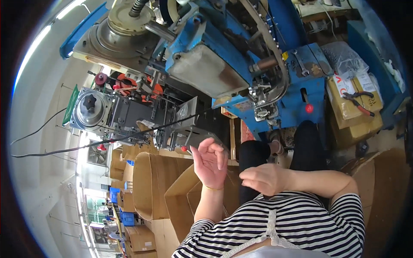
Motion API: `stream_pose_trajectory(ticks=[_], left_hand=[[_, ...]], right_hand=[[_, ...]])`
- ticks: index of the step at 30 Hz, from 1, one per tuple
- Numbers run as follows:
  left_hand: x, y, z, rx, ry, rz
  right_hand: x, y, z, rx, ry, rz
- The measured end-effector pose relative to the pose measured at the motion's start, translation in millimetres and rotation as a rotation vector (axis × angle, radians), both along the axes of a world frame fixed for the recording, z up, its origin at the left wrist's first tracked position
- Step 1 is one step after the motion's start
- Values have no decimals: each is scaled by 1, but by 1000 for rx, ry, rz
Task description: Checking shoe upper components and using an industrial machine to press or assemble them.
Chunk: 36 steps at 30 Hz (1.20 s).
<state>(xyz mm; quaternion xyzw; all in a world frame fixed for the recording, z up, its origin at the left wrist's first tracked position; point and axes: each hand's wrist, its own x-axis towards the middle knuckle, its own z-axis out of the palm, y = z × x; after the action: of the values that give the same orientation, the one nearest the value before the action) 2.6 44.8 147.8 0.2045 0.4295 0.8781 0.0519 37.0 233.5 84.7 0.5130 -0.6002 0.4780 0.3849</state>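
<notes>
My left hand [211, 164] is raised over my lap, palm turned up. Its thumb stands apart, the fingers bend loosely, and nothing shows in them. Just to its right, my right hand [267, 179] reaches across in front of my body with its back up. The fingers are pressed together, and their undersides are hidden, so whatever they hold cannot be made out. Both hands are apart from the blue machine [211, 60] in front of me. Its metal clamp-like head [266, 103] sits above my knees, with a red-knobbed lever [309, 107] to the right.
Red-handled pliers [360, 102] lie on a cardboard box [355, 103] at the right. A wrench [300, 62] rests on the machine's blue top. Open cardboard cartons [157, 182] stand on my left. A black cable [103, 142] crosses before a second machine [133, 114].
</notes>
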Motion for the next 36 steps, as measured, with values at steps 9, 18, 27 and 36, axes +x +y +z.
stream_pose_trajectory(ticks=[9, 18, 27, 36], left_hand=[[14, 2, -18, -399, 148, 439], [25, 8, -28, -469, 158, 444], [24, 19, -41, -344, 248, 627], [13, -1, -43, -331, 186, 540]], right_hand=[[12, -17, -31, -24, -244, -101], [15, -28, -37, -133, -763, -63], [25, -43, -31, -144, -982, 119], [5, -57, -32, -184, -872, 25]])
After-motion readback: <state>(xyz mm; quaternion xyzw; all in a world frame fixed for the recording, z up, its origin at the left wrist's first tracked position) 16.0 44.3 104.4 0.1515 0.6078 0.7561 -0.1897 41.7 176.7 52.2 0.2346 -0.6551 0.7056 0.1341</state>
